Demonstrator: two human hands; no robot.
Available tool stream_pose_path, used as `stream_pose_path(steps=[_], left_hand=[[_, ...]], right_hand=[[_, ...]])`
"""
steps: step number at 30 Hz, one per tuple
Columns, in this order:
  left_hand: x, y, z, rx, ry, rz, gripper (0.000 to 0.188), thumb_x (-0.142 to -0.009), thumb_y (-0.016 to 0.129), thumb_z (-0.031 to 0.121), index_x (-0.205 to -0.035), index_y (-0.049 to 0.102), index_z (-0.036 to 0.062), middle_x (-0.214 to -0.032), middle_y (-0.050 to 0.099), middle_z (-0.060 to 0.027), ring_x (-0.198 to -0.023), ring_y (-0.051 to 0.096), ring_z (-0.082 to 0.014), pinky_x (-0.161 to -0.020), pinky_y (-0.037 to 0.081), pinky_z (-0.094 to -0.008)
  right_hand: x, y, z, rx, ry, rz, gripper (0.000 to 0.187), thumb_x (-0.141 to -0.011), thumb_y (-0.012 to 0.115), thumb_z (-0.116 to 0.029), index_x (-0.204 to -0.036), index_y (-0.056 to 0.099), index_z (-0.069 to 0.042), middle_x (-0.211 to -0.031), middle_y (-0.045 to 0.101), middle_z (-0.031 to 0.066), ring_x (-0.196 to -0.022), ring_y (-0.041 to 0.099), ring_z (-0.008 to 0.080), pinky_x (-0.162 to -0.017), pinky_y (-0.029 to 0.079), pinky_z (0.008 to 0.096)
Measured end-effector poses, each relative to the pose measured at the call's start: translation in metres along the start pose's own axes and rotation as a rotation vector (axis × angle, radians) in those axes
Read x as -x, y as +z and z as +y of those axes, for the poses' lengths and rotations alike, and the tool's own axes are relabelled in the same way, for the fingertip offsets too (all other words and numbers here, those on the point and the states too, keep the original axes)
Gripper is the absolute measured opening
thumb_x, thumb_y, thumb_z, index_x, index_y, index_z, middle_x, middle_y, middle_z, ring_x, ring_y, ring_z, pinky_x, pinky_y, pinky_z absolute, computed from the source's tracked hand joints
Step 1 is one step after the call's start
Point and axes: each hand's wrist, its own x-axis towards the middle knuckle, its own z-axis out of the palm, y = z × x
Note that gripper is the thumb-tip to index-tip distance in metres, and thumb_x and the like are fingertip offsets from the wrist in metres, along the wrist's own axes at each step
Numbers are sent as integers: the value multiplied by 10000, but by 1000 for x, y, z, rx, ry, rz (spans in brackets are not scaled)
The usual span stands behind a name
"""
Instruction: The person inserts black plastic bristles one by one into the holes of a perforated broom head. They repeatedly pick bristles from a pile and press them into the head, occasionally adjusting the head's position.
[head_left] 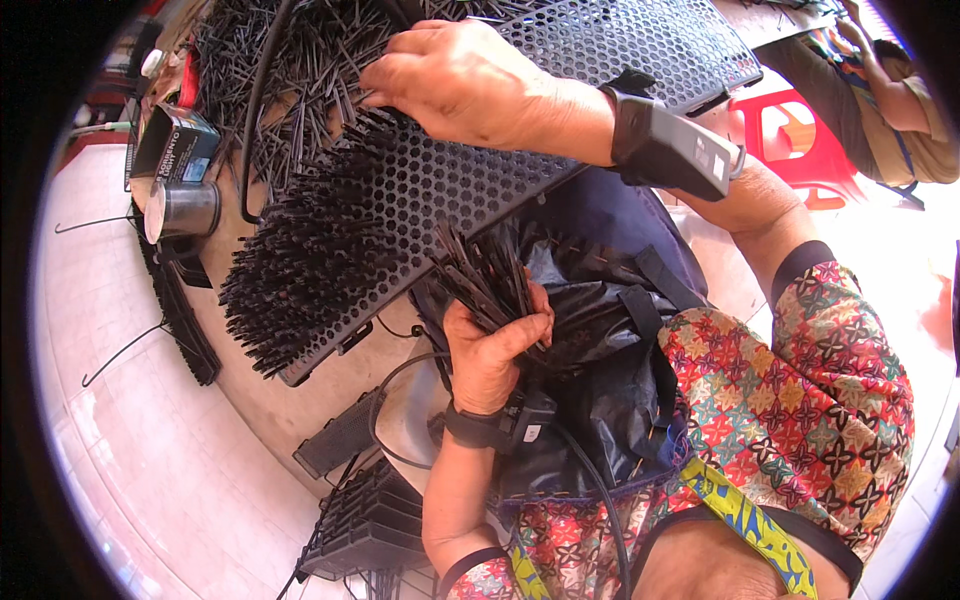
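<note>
A black perforated panel [440,185] slants across the upper middle, its honeycomb of holes partly filled. Thin black plastic spikes [300,275] stand densely packed in its left end. Below the panel, over my lap, my left hand [490,360] is closed around a loose bundle of similar black spikes [485,275], their ends pointing up. My right hand [460,85] is above the panel at the upper edge of the filled part. Its fingers are bent together in a pinch, and whatever they hold is too small to tell.
Loose black spikes [290,60] lie heaped beyond the panel. To the left are a box [175,145], a clear jar [185,210] and a black brush-like strip [180,300]. Stacked black panels [370,520] stand below left. A red chair [795,140] and another person [890,100] are at upper right.
</note>
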Motion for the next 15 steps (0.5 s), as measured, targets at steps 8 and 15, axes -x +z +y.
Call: stream_pose_path(steps=[8,15], left_hand=[[-1,0,-1,-9,35,17,362,-675,653,-26,-1011,520,-25,-779,594,-87,-624,568,-157,-538,477,-275],[0,2,1,-84,15,56,438,-678,648,-3,-1084,484,-19,-803,579,-100,-629,577,-179,-540,491,-282]], right_hand=[[-3,-15,-18,134,-50,-112,202,-776,662,-192,-856,625,-10,-706,569,109,-676,588,285,-585,486,364],[24,-58,-56,-862,634,-583,331,-791,702,-215,-935,617,71,-739,649,121,-658,609,132,-604,492,266]])
